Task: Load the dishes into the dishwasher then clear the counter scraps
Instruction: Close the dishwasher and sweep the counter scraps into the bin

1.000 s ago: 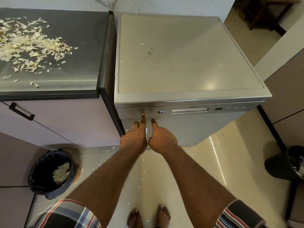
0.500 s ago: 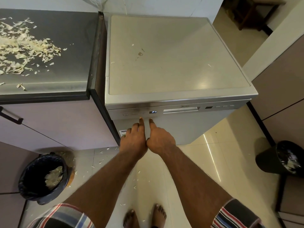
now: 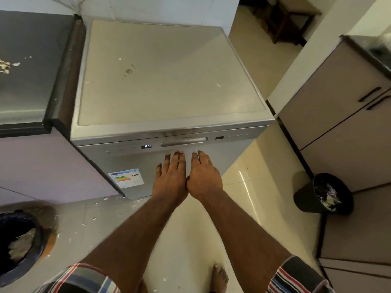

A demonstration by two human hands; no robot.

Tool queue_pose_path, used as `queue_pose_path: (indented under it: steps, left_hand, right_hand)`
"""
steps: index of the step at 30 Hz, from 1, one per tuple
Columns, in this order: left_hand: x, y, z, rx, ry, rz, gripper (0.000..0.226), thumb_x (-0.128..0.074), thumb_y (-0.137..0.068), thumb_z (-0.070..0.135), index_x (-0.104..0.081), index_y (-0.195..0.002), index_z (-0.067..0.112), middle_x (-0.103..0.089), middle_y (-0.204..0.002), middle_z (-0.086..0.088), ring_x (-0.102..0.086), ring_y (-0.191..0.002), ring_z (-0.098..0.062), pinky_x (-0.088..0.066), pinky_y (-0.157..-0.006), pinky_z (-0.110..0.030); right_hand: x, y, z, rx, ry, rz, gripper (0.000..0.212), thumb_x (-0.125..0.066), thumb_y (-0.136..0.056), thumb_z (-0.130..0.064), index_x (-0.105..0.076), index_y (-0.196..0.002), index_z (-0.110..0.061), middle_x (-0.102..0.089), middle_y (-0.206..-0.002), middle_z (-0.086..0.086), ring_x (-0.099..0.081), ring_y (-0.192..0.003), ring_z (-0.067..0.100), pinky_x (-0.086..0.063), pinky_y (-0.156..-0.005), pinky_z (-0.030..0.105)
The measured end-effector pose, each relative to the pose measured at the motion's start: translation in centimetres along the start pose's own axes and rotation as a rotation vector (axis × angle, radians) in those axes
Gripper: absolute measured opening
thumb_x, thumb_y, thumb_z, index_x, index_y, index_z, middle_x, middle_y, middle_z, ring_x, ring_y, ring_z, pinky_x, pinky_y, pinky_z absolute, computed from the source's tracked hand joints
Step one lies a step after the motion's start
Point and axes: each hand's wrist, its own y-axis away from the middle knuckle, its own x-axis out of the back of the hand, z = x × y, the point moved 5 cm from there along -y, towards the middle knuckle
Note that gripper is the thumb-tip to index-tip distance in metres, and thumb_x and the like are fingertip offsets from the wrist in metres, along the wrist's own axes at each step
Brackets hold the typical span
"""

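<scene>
The silver dishwasher [image 3: 169, 81] stands in front of me with its door closed and "P4" lit on its display [image 3: 146, 146]. Side by side, my left hand [image 3: 170, 176] and my right hand [image 3: 204, 176] lie flat against the door just below the recessed handle [image 3: 183, 141], fingers straight and holding nothing. White vegetable scraps [image 3: 5, 65] lie on the dark counter [image 3: 31, 60] at the far left edge of the view.
A black bin [image 3: 18, 246] holding scraps stands on the floor at lower left, with bits scattered on the tiles around it. Another black bin [image 3: 322, 194] stands at right beside grey cabinets [image 3: 338, 127]. My bare foot [image 3: 220, 278] is below.
Both hands moved right from the control buttons to the door below the handle, fingers now spread flat. The display changed from P3 to P4. The view shifted right, hiding most counter scraps.
</scene>
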Motion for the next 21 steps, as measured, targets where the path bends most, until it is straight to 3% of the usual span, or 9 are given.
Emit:
queue_pose_path:
  steps: [7,10,15,21]
  left_hand:
    - [-2.8,-2.1,8.2,0.034,-0.027,0.017,0.09,-0.049,-0.101,0.046,0.015,-0.158,0.017,0.013,-0.168,-0.004,0.013,-0.154,-0.027,-0.002,-0.125,-0.048]
    - [-3.9,-3.0,11.6,0.043,-0.035,0.018,0.087,-0.049,-0.102,0.04,0.013,-0.158,0.016,0.01,-0.168,-0.004,0.011,-0.154,-0.028,-0.003,-0.124,-0.048]
    - [-5.1,-4.6,14.4,0.052,-0.041,0.035,0.088,-0.053,-0.101,0.031,0.013,-0.158,0.016,0.009,-0.168,-0.005,0.01,-0.154,-0.029,-0.002,-0.123,-0.049]
    - [-6.0,-6.3,15.6,0.057,-0.057,0.009,0.088,-0.052,-0.102,0.027,0.015,-0.157,0.016,0.014,-0.167,-0.005,0.014,-0.153,-0.029,-0.001,-0.124,-0.051]
  right_hand:
    - [1.6,-0.3,9.0,0.012,-0.072,-0.024,0.08,-0.057,-0.1,-0.025,-0.005,-0.161,-0.016,-0.008,-0.169,0.007,-0.01,-0.155,0.027,-0.022,-0.123,0.046]
    - [2.7,-0.7,12.8,-0.003,-0.1,-0.026,0.083,-0.06,-0.097,-0.025,-0.008,-0.16,-0.015,-0.018,-0.166,0.009,-0.023,-0.151,0.03,-0.033,-0.119,0.046]
    - [4.0,-2.4,17.3,-0.037,-0.107,-0.078,0.089,-0.063,-0.095,-0.024,-0.003,-0.161,-0.019,-0.041,-0.153,0.013,-0.053,-0.129,0.033,-0.05,-0.102,0.045]
    - [4.3,-4.7,19.4,-0.06,-0.128,-0.092,0.092,-0.063,-0.095,-0.026,0.0,-0.161,-0.025,-0.051,-0.143,0.01,-0.063,-0.112,0.029,-0.054,-0.093,0.041]
